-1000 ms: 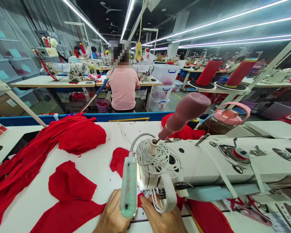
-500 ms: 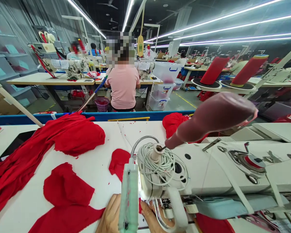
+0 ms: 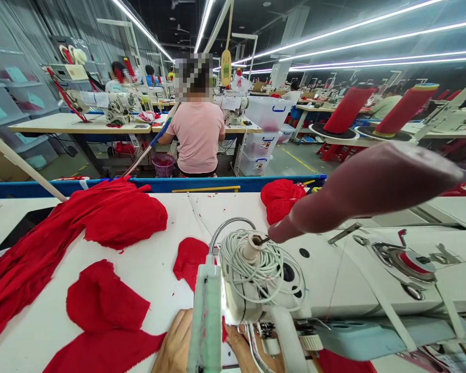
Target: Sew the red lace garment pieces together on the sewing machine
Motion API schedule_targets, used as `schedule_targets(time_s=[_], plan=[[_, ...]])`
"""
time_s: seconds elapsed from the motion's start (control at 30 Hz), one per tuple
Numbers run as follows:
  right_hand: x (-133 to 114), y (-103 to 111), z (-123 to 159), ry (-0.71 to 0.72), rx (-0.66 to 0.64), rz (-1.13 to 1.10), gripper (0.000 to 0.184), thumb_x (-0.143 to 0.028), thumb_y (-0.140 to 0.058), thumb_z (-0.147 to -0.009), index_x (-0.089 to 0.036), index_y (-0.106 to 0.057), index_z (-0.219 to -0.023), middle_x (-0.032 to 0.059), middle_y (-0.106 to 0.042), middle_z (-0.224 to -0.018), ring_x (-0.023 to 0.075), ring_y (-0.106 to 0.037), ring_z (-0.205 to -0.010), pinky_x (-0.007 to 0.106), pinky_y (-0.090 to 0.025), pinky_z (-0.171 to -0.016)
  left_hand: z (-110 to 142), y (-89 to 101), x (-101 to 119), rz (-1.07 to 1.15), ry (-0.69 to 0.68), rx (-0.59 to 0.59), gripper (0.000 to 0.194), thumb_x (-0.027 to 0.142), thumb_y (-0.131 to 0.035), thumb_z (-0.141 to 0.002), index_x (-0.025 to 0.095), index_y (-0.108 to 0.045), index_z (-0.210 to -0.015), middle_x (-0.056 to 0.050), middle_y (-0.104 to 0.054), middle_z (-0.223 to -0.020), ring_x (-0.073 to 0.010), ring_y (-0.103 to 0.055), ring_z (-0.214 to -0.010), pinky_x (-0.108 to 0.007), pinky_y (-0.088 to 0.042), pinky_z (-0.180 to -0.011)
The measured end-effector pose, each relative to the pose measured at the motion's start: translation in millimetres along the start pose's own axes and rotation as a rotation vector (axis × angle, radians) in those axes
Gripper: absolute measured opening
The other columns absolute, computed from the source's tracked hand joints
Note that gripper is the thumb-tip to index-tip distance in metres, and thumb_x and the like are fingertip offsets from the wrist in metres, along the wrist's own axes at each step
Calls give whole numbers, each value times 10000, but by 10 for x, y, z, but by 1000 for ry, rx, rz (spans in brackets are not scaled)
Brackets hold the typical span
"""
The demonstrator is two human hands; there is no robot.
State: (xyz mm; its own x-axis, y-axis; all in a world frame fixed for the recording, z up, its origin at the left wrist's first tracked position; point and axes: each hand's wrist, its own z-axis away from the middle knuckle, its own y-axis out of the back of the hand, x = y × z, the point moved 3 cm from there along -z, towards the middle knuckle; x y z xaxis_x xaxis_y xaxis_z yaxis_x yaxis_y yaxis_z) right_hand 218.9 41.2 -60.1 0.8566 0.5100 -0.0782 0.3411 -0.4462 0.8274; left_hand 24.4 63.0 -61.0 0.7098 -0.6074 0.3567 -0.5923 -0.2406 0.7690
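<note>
My left hand (image 3: 174, 340) rests on the white table at the bottom centre, its fingers bent and their tips behind the lamp. A cut red fabric piece (image 3: 101, 349) runs into its left side, and a sliver of red shows between my hands. My right hand (image 3: 238, 346) is under the head of the sewing machine (image 3: 241, 303), partly covered by its metal and white parts. One finger touches the red sliver; the other fingers are hidden. A pale green lamp (image 3: 205, 321) on a bendable metal neck stands before the machine. Coiled white cord (image 3: 252, 269) lies on top.
A long heap of red fabric (image 3: 116, 217) covers the table's left side. Another red bundle (image 3: 281, 199) sits behind the machine. A blurred maroon-wrapped object (image 3: 357, 191) juts over the machine arm. Ahead, a person in a pink shirt (image 3: 200, 137) sits near stacked plastic boxes (image 3: 258, 145).
The view has shifted slightly, so the maroon object and thread cones appear farther right. My hands stay in nearly the same place. The seated person's left elbow shows farther out.
</note>
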Motion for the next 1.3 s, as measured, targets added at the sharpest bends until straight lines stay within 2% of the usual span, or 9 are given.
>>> schedule_targets(time_s=[0.17, 0.37, 0.57, 0.77, 0.9, 0.97, 1.03, 1.13, 1.3], plan=[[-1, 97, -81, 0, -23, -19, 515, -242, -596, -902, -299, -579, -1414, 66, -775, -1039, 274, -746, -860, 341, -633, -758, -191, 128, 60, 156, 5, -36, 178, 146, -514, -898, 262, -649, -898, -28, -590, -798, -193, -564, -725, -287, -533, -616], [-43, 244, -228, 9, -18, -32, 516, -144, -542, -850, -220, -603, -1357, 89, -773, -1000, 273, -727, -833, 353, -607, -706, -322, 269, 137, 120, 1, -27, 244, 11, -533, -800, 247, -595, -810, -1, -548, -747, -175, -501, -671, -264, -442, -578], [-92, 410, -314, 33, 41, 20, 433, -72, -514, -828, -189, -658, -1219, 108, -763, -1004, 240, -706, -808, 318, -563, -725, -358, 302, 190, 117, 75, -42, 254, -14, -532, -814, 233, -569, -766, 6, -513, -722, -166, -494, -666, -257, -424, -577], [-100, 422, -358, 19, 15, -30, 409, -37, -481, -862, -143, -664, -1213, 114, -753, -980, 233, -699, -814, 321, -551, -769, -369, 327, 207, 107, 29, -33, 218, 19, -573, -828, 227, -589, -765, -4, -513, -733, -171, -488, -670, -265, -437, -586], [-108, 457, -407, 21, 95, -47, 384, -43, -454, -862, -145, -689, -1148, 110, -754, -944, 221, -692, -768, 311, -546, -732, -350, 340, 190, 29, 5, -11, 168, 74, -593, -847, 235, -642, -852, -31, -561, -791, -203, -541, -739, -295, -485, -617], [-110, 487, -434, 23, 94, -43, 384, -36, -456, -853, -151, -691, -1134, 104, -757, -946, 220, -695, -793, 310, -545, -758, -322, 328, 205, -31, -51, 27, 176, 100, -554, -891, 231, -665, -931, -56, -601, -849, -220, -579, -798, -328, -519, -676], [-110, 503, -447, 22, 53, -38, 415, -29, -459, -839, -158, -679, -1166, 102, -758, -962, 223, -697, -825, 313, -542, -781, -292, 309, 262, -104, -182, 73, 219, 103, -491, -936, 206, -672, -1004, -88, -645, -928, -237, -608, -852, -376, -532, -756], [-113, 497, -435, 20, 15, -49, 451, -28, -442, -837, -156, -660, -1211, 100, -751, -921, 224, -691, -782, 321, -537, -739, -278, 283, 372, -173, -361, 45, 303, 51, -416, -954, 129, -666, -1107, -139, -679, -993, -265, -636, -918, -425, -522, -833], [-120, 454, -407, -9, -13, -58, 395, -30, -450, -862, -142, -680, -1162, 91, -745, -874, 228, -685, -739, 342, -538, -702, -366, 328, 452, -228, -400, -43, 393, -35, -361, -918, 72, -648, -1165, -100, -667, -850, -231, -643, -805, -379, -529, -775]])
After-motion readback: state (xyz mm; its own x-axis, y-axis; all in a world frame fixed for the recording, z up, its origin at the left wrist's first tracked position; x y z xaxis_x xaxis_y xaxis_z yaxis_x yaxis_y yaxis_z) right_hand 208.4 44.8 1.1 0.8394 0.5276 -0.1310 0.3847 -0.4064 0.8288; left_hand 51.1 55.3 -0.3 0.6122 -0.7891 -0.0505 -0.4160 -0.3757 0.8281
